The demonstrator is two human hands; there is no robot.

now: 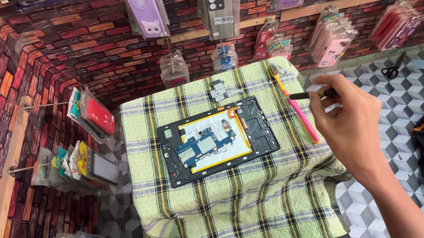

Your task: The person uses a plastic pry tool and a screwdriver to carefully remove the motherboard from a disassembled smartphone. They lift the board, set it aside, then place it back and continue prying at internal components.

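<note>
Your right hand [348,125] reaches in from the lower right, forearm angled up and leftward, fingers curled around a dark-handled screwdriver [308,95] whose tip points left. The tool hovers just right of the opened tablet [218,139], which lies flat on the green checked cloth [239,212]. A pink toothbrush [294,105] lies between hand and tablet.

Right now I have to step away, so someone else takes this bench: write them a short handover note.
Right hand: raised over the cloth's right edge, gripping a small black tool.
Left hand: out of view.
Opened tablet: flat on the checked cloth, back off, board and battery exposed.
Removed metal part: behind the tablet.
Pink toothbrush: right of the tablet.
Scissors: on the floor, far right.
Left: the tablet is still open.
</note>
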